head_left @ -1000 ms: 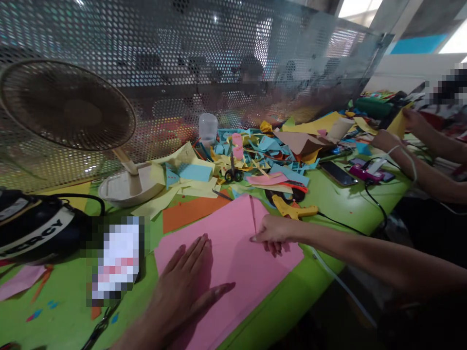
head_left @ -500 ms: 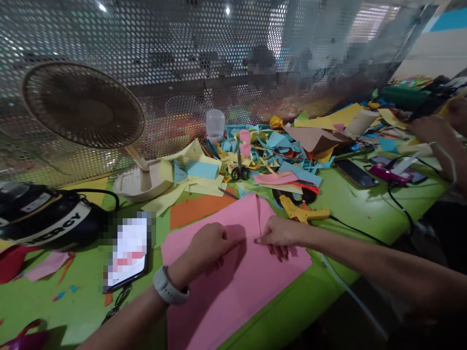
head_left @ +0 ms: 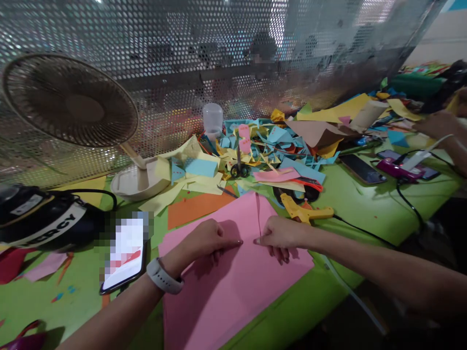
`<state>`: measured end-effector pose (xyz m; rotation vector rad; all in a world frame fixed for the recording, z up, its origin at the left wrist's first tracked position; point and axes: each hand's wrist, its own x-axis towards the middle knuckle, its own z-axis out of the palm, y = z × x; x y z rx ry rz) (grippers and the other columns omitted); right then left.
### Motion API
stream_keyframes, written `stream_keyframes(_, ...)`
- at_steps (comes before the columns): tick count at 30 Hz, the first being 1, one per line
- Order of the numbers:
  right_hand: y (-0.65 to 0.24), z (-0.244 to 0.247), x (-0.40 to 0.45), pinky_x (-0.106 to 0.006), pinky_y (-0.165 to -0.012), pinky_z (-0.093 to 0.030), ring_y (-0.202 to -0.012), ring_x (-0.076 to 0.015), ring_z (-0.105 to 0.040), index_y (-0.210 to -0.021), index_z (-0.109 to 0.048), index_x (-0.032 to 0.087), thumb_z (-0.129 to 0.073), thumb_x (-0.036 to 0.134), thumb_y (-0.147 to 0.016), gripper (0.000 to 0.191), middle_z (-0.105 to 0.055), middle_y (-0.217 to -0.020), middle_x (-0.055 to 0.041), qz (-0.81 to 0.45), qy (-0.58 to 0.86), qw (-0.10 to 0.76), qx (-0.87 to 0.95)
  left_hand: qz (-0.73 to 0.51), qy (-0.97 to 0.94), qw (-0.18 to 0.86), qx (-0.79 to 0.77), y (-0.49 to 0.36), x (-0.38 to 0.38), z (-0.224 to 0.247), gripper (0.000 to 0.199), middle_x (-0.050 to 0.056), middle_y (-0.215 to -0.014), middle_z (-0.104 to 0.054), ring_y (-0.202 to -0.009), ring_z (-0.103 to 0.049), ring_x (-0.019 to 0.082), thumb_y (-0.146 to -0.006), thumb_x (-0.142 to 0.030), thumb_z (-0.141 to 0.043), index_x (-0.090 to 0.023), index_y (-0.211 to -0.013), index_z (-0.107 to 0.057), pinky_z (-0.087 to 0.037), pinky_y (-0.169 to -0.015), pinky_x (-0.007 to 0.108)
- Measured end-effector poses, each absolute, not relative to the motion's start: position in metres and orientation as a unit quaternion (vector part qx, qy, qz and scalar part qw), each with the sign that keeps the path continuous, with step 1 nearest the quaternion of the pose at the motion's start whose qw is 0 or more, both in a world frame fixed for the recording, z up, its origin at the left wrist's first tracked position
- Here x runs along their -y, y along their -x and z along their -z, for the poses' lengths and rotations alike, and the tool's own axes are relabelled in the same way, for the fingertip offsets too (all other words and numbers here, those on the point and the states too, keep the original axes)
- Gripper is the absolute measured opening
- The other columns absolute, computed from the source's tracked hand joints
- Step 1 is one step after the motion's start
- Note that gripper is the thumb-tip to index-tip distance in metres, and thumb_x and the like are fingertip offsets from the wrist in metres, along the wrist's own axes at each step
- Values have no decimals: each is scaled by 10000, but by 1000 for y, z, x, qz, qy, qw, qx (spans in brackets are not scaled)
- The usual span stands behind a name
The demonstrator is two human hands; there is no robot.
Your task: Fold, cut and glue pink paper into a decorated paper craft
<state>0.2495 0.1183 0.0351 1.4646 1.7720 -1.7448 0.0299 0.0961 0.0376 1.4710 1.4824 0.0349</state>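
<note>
Sheets of pink paper lie in front of me on the green table, the top one with a folded flap whose edge runs down from its far corner. My right hand is closed on that flap, thumb and fingers pinching its edge. On the paper to the left rests my left hand, wearing a pale wristwatch. Its index finger is stretched out flat, the other fingers curl under, and it holds nothing. A small gap separates the two hands' fingertips.
A yellow glue gun with a black cord lies right of the paper. Scissors stand among coloured scraps behind. To the left are a lit phone and a fan. Another person's hand is at far right.
My left hand has shifted slightly left, its index fingertip drawing away from the right hand. The right hand keeps its pinch on the flap. The view has tilted slightly.
</note>
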Motion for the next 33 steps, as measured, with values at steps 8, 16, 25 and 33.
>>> stream_keyframes(8,-250,-38,-117,-197,-279,-370,-279,-103,-494,-504,-532,157,-532,436,-856,450,-592,-379,-5,593,-509,124,-611,-5,-569,508,-647,2,-90,-37,563,23,-373,-556,-363,-536,148,-637,-668,-637,-192,-393,-461,-411,-442,256)
stream_keyframes(16,-248,-43,-113,-202,-257,-376,-275,-110,-497,-490,-520,159,-509,410,-873,458,-597,-392,-18,572,-513,115,-630,-2,-535,501,-681,34,-80,-43,586,18,-372,-537,-356,-530,159,-576,-738,-612,-208,-417,-422,-363,-404,255)
stream_keyframes(25,-251,-37,-110,-181,-289,-408,-288,-99,-514,-496,-527,149,-521,443,-860,468,-562,-373,1,568,-515,87,-636,-106,-714,125,-681,6,-68,-57,359,68,-887,-718,-828,-672,246,-862,-511,-440,-207,-891,-629,-486,-673,323)
stream_keyframes(33,-258,-41,-93,-191,-321,-422,-338,-106,-538,-583,-508,168,-588,562,-777,446,-569,-429,18,567,-512,-1,-645,-178,-823,90,-531,-19,-78,-25,453,108,-1172,-612,-1080,-565,282,-822,-428,-601,-213,-1219,-563,-459,-922,439)
